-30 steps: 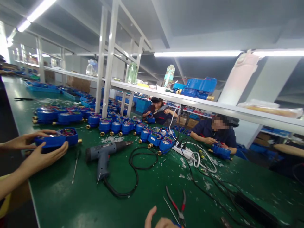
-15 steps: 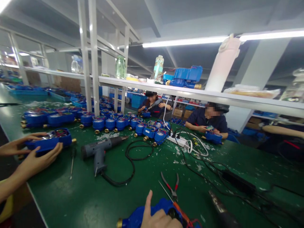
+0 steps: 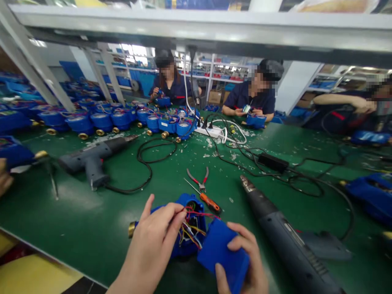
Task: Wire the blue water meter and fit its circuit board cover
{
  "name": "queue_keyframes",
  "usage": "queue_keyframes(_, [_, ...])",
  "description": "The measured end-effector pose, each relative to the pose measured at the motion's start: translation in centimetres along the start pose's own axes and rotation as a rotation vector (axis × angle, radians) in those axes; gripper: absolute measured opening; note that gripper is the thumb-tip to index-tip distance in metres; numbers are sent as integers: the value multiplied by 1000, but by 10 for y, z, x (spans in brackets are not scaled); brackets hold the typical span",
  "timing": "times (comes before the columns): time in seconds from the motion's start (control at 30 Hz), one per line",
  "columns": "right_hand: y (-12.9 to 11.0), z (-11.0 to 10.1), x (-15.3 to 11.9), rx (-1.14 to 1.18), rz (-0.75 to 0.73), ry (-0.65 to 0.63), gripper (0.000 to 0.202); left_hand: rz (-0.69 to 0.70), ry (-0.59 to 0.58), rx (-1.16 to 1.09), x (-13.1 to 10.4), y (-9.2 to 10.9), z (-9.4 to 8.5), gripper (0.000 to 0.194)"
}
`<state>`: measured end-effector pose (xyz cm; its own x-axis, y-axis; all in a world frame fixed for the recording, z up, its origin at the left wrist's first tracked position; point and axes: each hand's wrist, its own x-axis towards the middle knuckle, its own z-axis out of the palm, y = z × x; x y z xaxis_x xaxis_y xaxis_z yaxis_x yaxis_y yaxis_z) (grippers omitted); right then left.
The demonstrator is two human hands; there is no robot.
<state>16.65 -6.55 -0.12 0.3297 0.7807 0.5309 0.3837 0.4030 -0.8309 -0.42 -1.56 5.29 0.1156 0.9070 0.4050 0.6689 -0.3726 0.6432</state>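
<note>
A blue meter body (image 3: 191, 200) with a brass fitting lies on the green bench before me, its top uncovered and coloured wires (image 3: 191, 234) running out of it. My left hand (image 3: 156, 230) reaches over its left side, thumb and forefinger pinched on thin red wires (image 3: 199, 213) at the opening. In my right hand (image 3: 246, 255) is a blue plastic box (image 3: 222, 247), gripped by its sides and tilted. The wires lead from the meter body toward this box. Just beyond lie an orange-handled screwdriver (image 3: 210, 203) and red-handled pliers (image 3: 200, 183).
A heat gun (image 3: 281, 228) lies close on my right, another (image 3: 94, 159) at left. Cables and a power strip (image 3: 210, 130) stretch across the bench. Rows of blue meters (image 3: 101, 120) stand behind. Overhead runs a shelf (image 3: 183, 24). A co-worker's hand (image 3: 3, 177) is at far left; other people sit opposite.
The view has tilted down and shifted right. My right hand has come into sight with the blue box. My left hand, earlier with a finger raised over the meter, now pinches the wires.
</note>
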Motion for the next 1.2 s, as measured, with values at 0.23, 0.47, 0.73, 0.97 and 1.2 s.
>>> queue_keyframes(0.23, [20,-12,4,229,172,-152,25,20,112,41,4,-9,-8,12])
queue_keyframes(0.47, [20,-13,9,566,440,-156,33,123,140,123,5,-10,-6,10])
queue_keyframes(0.73, [16,-12,12,744,686,-105,39,172,142,148,4,-7,-13,6])
queue_keyframes(0.97, [13,-10,13,774,694,-85,38,209,75,221,-3,7,-7,18])
queue_keyframes(1.2, [17,-11,6,670,590,-108,37,160,26,306,-1,8,8,9])
